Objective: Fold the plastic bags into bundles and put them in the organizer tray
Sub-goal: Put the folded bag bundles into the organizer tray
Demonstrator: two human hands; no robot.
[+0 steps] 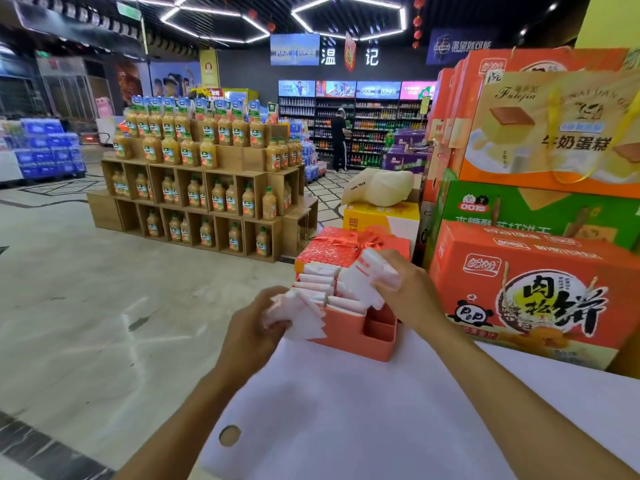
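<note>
- dark back wall (pixel 398 64): two large white characters, "温" and "记";
- blue sign (pixel 462 46) to their right: white characters, too blurred to read surely;
- cream cap (pixel 381 190) on a yellow carton (pixel 381 216): "new York" in small dark letters;
- yellow cake box (pixel 554 133): script reading roughly "Falopia" at top left; "牛奶蛋糕" in brown lower down;
- big orange box (pixel 485 292): "肉松饼" in heavy black brushwork; "P&P" on the panda mark (pixel 472 311) at its left; the logo "盼盼" above;
- plastic bags (pixel 367 278): red print, unreadable.
</note>
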